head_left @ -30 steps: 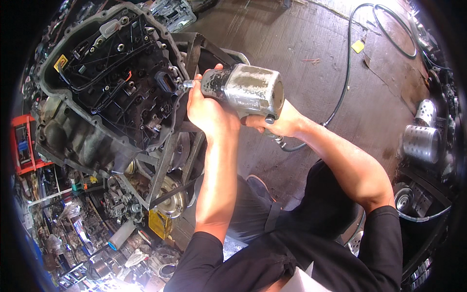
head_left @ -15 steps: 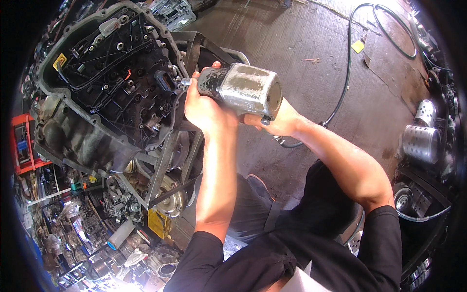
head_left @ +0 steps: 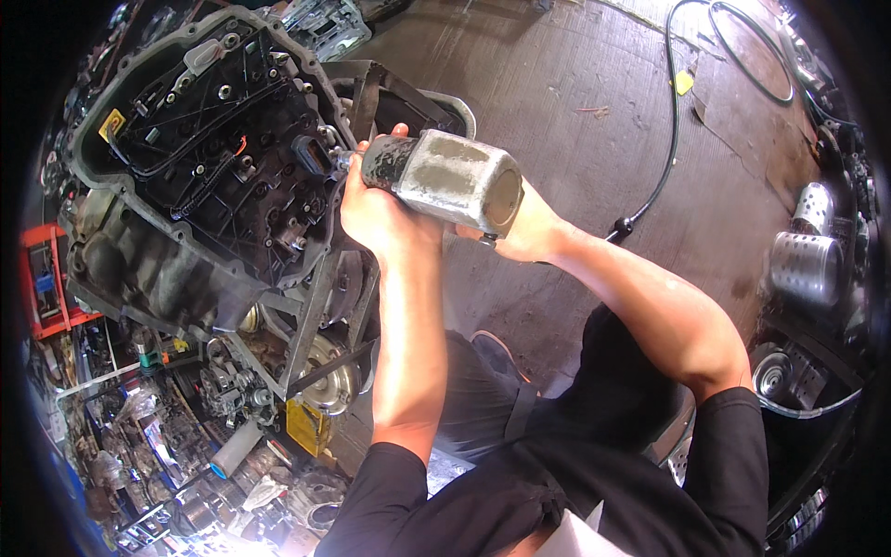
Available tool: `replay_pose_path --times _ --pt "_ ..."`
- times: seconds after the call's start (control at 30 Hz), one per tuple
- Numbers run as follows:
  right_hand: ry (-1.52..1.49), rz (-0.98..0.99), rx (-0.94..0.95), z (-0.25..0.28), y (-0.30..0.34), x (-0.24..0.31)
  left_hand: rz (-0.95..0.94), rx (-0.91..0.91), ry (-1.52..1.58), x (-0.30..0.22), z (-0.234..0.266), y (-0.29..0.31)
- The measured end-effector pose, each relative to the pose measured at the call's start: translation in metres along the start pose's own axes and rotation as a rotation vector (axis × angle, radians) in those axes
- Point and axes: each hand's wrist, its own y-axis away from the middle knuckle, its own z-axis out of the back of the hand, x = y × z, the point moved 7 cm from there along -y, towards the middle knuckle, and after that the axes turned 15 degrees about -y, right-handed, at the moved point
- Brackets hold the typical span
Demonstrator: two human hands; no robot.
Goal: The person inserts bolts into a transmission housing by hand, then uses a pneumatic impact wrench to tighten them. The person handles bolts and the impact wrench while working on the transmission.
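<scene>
A worn, grey-and-black air impact wrench (head_left: pixel 461 178) lies level in front of me, pointing left. My left hand (head_left: pixel 390 221) is wrapped round its dark front end from below, fingertips showing on the far side. Behind it, my right hand (head_left: pixel 531 226) grips the handle, mostly hidden under the wrench body. The wrench's metal tip (head_left: pixel 344 158) reaches the right rim of an open gearbox housing (head_left: pixel 323 84); whether it sits on a bolt I cannot tell. Black internals with wiring (head_left: pixel 200 139) fill the housing, and a dark oval connector (head_left: pixel 311 155) is near the tip.
A metal frame (head_left: pixel 316 306) carries the housing. Below left is a clutter of metal parts (head_left: pixel 139 436) beside a red rack (head_left: pixel 46 278). A black air hose (head_left: pixel 661 176) runs across the floor towards my right hand. Perforated metal drums (head_left: pixel 806 269) stand at the right.
Both hands have moved slightly left with the impact wrench, bringing its tip closer to the housing rim. The hose end near my right hand has shifted.
</scene>
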Motion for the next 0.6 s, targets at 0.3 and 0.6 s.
replay_pose_path --times 0.3,0.6 --pt "0.100 0.164 0.004 -0.006 -0.004 -0.001 -0.004 -0.014 -0.033 -0.005 0.001 -0.001" --pt "-0.048 0.074 0.014 -0.009 -0.003 -0.008 0.000 -0.026 -0.020 -0.004 0.004 -0.006"
